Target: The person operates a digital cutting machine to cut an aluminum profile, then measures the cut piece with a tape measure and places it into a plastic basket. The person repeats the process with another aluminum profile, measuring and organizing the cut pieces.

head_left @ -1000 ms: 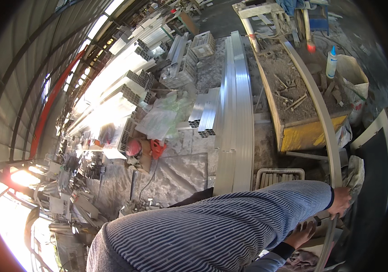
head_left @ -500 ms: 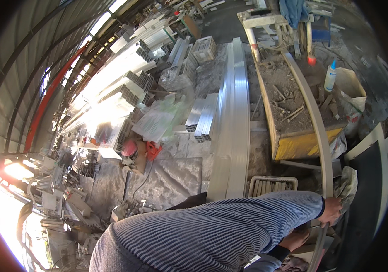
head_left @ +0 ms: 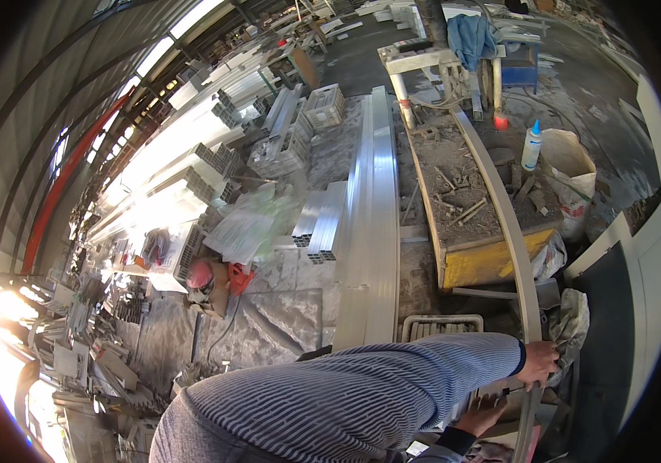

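A long beige-grey profile bar [head_left: 509,224] runs from the far bench down past my hands. My left hand [head_left: 539,363] is closed over it near the lower right, at the end of a striped sleeve. Just left of and below that, my right hand [head_left: 481,414] is curled, palm partly up, with a small dark-ended thin tool [head_left: 506,392] at its fingers, pointing toward the bar. The exact kind of tool is too small to tell. Beside my left hand hangs a crumpled grey-white sack [head_left: 572,328].
A yellow-sided bin of dirt and scraps [head_left: 473,262] stands under the bar. A bottle with a blue nozzle [head_left: 532,147] and a white sack [head_left: 573,174] are at its right. Long metal profiles [head_left: 369,231] lie left of it. A slatted crate [head_left: 442,320] sits near my sleeve.
The whole view has shifted, with the scene now further left and slightly lower. My right hand shows more fully, its fingers and the small dark-ended tool now visible. My left hand stays on the bar.
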`<state>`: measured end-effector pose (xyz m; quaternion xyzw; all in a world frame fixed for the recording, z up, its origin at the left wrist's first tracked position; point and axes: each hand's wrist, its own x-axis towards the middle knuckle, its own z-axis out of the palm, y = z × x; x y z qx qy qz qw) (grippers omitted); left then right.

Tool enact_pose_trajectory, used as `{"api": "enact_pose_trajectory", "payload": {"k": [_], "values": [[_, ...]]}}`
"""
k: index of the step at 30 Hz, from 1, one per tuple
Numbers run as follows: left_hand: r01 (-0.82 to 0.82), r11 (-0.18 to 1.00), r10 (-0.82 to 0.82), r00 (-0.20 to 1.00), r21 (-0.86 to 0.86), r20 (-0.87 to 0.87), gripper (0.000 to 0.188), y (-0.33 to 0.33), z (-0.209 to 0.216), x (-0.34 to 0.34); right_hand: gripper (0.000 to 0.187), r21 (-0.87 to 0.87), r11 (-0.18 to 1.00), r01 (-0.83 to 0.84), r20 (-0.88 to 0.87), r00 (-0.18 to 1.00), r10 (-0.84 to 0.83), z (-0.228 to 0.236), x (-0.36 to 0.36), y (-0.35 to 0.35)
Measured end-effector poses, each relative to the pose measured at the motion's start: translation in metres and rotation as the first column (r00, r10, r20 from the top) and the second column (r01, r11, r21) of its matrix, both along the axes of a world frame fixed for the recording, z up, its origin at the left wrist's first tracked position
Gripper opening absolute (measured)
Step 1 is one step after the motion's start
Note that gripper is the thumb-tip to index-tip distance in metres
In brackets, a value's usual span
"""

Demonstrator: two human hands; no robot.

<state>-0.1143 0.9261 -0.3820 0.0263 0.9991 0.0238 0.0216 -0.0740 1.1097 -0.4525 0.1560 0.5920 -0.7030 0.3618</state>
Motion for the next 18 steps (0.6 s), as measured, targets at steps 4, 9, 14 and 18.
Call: {"api": "enact_pose_trajectory", "payload": {"k": [4, 9, 14, 18], "values": [[0.015, 1.000, -0.015, 1.000, -0.003, 0.000, 0.043, -0.001, 0.000, 0.001, 0.048, 0.509, 0.852, -0.126, -0.499, 0.763, 0.411, 0.013, 0.003, -0.006], [0.014, 1.000, -0.014, 0.999, -0.002, 0.038, 0.042, -0.001, 0.002, 0.000, 0.042, 0.843, 0.538, 0.009, -0.501, 0.377, 0.779, 0.018, -0.008, -0.016], [-0.003, 1.000, 0.004, 1.000, -0.019, 0.027, 0.041, 0.000, 0.003, 0.001, 0.040, 0.803, 0.572, -0.165, -0.462, 0.433, 0.774, 0.016, -0.024, -0.018], [-0.014, 1.000, 0.012, 0.998, -0.028, -0.054, 0.037, 0.000, 0.002, 0.003, 0.039, 0.301, 0.902, -0.308, -0.380, 0.829, 0.410, 0.013, -0.029, -0.014]]}}
